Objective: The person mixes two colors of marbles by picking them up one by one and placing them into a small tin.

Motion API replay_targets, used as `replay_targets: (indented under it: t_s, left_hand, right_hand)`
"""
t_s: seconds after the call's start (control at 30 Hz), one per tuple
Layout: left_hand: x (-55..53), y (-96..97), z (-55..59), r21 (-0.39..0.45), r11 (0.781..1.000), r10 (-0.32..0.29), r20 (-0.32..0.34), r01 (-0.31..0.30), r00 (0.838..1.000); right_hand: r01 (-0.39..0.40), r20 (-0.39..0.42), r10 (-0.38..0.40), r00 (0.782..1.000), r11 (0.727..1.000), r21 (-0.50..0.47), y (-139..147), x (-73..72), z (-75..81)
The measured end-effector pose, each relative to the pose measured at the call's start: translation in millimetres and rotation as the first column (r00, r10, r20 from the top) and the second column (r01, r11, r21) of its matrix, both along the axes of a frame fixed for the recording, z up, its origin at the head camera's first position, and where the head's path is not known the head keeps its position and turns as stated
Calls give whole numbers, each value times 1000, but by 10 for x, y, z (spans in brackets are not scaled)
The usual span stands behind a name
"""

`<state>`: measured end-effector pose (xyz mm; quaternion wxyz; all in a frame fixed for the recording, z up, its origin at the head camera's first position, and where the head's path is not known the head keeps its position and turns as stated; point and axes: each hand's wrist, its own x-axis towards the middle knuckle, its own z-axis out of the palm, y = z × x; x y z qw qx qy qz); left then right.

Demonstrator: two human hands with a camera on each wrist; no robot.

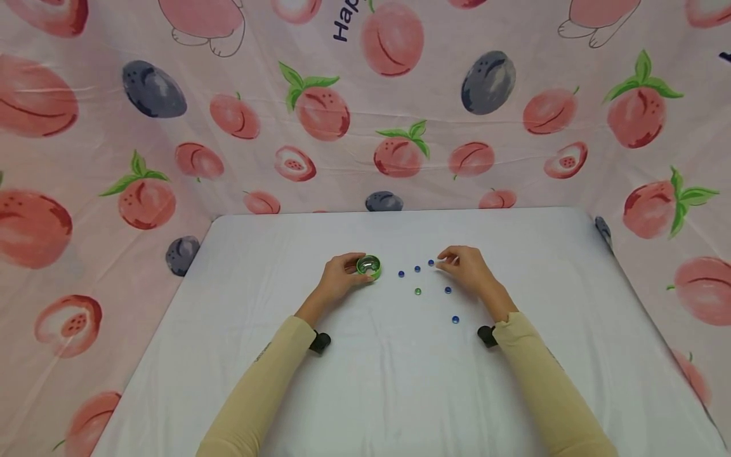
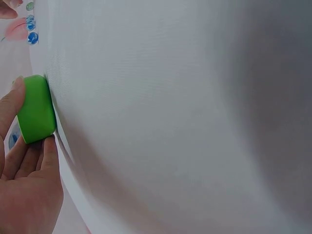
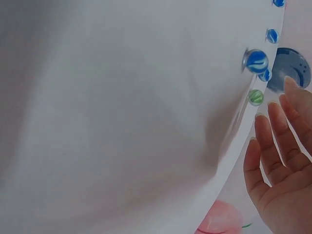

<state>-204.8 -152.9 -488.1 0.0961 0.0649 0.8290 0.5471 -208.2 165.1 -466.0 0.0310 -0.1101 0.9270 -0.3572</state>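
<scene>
While the left hand (image 1: 341, 271) grips the green cup (image 2: 36, 109) upright on the white table (image 1: 382, 381), thumb one side, fingers the other, the right hand (image 1: 467, 270) is loose, fingers parted, holding nothing, tips just beside the far blue marble (image 1: 431, 263). Four other blue marbles (image 1: 417, 269) and one green marble (image 1: 418, 291) lie right of the cup, spaced apart. Marbles look like glass: hard, slick, probably quick to roll; pinch at mid-height. Cup seems light, stiff; hold by the outer wall. Can't make out its contents.
</scene>
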Motion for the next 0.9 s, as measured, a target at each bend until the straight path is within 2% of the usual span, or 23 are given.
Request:
replay_targets:
  t_s: [0.3, 0.9]
  left_hand:
    - [-2, 5, 3, -8, 1000, 3, 0, -3, 1000]
    - [-5, -3, 7, -6, 1000, -6, -7, 6, 1000]
  right_hand:
    - [-2, 4, 2, 1000, 1000, 17, 79, -50, -45]
    - [2, 45, -4, 999, 999, 42, 62, -105, -80]
